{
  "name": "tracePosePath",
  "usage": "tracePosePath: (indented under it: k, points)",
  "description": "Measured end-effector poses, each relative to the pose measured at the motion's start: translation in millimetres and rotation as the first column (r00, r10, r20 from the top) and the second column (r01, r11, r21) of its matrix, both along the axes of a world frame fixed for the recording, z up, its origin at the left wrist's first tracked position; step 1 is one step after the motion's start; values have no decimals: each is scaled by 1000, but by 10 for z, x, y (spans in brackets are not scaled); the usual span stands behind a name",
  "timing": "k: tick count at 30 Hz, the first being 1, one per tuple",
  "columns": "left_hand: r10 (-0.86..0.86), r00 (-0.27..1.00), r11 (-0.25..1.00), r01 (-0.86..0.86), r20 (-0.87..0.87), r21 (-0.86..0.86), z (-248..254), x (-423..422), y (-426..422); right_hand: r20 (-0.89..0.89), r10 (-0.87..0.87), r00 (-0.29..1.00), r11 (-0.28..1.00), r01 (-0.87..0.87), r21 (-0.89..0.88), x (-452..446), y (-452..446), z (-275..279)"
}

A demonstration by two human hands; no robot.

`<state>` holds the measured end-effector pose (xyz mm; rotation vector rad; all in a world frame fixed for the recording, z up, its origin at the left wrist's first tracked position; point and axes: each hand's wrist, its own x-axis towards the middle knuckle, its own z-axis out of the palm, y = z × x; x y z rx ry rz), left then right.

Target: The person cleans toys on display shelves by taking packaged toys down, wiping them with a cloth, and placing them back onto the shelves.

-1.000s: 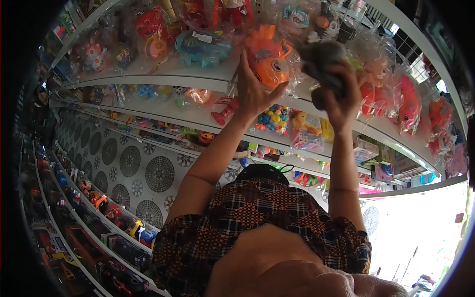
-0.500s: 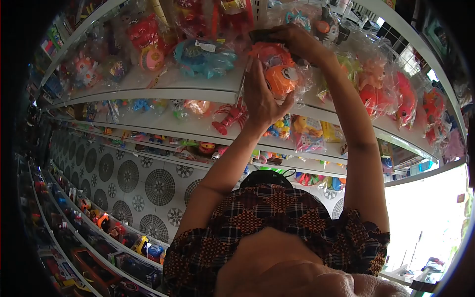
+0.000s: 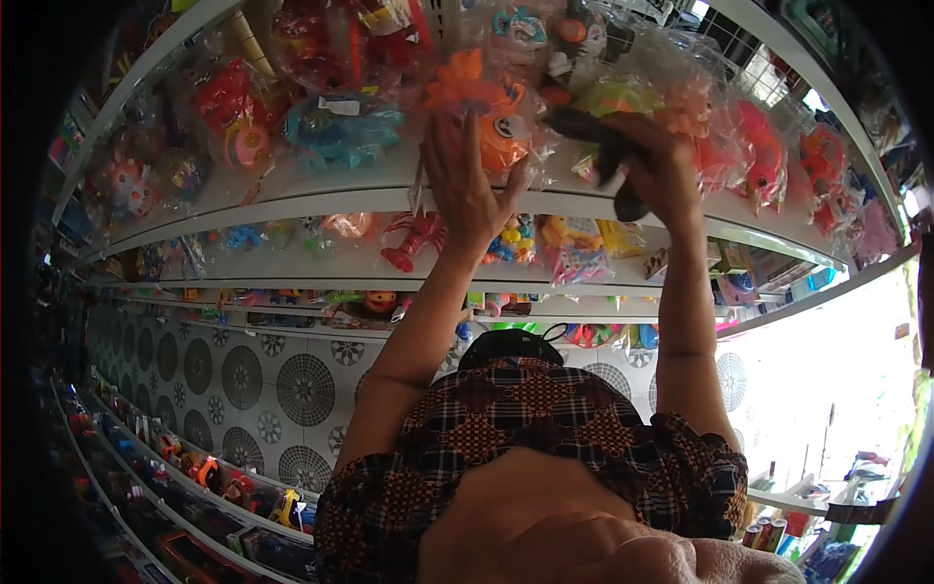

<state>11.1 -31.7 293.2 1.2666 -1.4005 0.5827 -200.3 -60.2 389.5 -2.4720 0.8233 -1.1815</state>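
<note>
An orange toy with a big round eye, wrapped in clear plastic, is at the upper shelf. Against its left and lower side is my left hand, the fingers stretched up and the thumb under it, so the toy sits between them. My right hand is off to the right, away from that toy. Its fingers are closed on a dark cloth, which hangs down below the hand and is blurred. Behind the cloth lies a yellow-green bagged toy, partly covered.
A blue bagged toy lies left of my left hand. Pink bagged toys stand to the right. The white shelf edge runs below my hands, with a red lobster toy on the lower shelf. Another toy rack is at lower left.
My right hand has pulled the dark cloth away from the top of the orange toy, to the right and down. The left hand stays at the toy. The whole view has shifted slightly.
</note>
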Motion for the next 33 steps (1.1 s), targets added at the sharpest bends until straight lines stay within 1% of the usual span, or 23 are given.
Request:
tracePosePath:
  k: [1,2,4,6,7,8,10,12,13,14,16,17,18,20,22,24,25,26,28,29,31,32,33]
  points:
    - [-3,1000,1000,3,2,-3,3,-17,3,121,-30,992,991,45,-125,-96,24,18]
    - [-41,999,997,39,-33,-69,2,-40,25,122,-32,992,991,47,-128,-181,94,47]
    - [-81,995,987,72,-65,-141,2,-132,87,385,-211,899,961,262,-84,-323,222,117]
    - [-428,890,880,450,158,-150,9,-318,136,459,-233,857,927,338,-162,-420,134,66]
    - [-571,793,804,592,212,-47,49,-431,74,526,-247,814,883,413,-225,-450,102,44]
    - [-701,670,701,710,243,64,107,-561,5,525,-251,813,883,414,-220,-450,78,41]
    - [-656,719,751,652,232,105,201,-789,-70,523,-233,820,839,441,-318,-377,27,60]
    - [-491,862,870,478,128,118,199,-920,-244,482,-265,835,800,470,-374,-292,-18,79]
    - [-404,908,906,382,109,181,191,-952,-295,455,-201,867,870,371,-323,-220,-35,53]
    - [-408,906,906,385,112,177,161,-981,-330,432,-133,892,926,267,-267,-164,-74,17]
    - [-401,914,886,367,67,284,113,-998,-392,148,-179,973,835,230,-499,-75,-306,-152]
    - [-402,913,886,367,73,284,91,-989,-401,75,-128,989,865,148,-479,-41,-397,-253]
    - [-382,922,885,345,66,313,76,-972,-384,80,-128,988,865,151,-479,-47,-471,-298]
    - [-360,931,884,319,61,343,64,-965,-371,-95,-83,992,901,34,-432,-103,-628,-340]
    - [-333,938,898,284,98,336,54,-969,-355,-76,-85,993,908,46,-416,-183,-827,-307]
    - [-358,933,891,330,34,311,39,-996,-324,18,-347,938,867,328,-376,-218,-987,-310]
    - [-389,921,883,380,-25,274,46,-993,-316,24,-408,913,844,387,-370,-202,-972,-311]
    - [-361,932,895,353,-22,273,58,-978,-306,27,-381,924,855,363,-372,-144,-935,-352]
    - [-377,925,881,373,-45,292,67,-990,-294,48,-495,868,789,472,-393,-54,-715,-434]
    - [-352,936,893,344,-25,291,25,-995,-334,43,-474,879,800,451,-396,-57,-570,-444]
    - [-330,944,910,312,22,272,-22,-979,-366,-70,-271,960,878,217,-427,-61,-303,-386]
    - [-329,941,919,301,74,255,-39,-966,-376,-72,-251,965,882,197,-429,-85,-319,-399]
    - [-368,929,893,342,36,294,5,-961,-354,-30,-226,974,908,199,-369,-163,-366,-420]
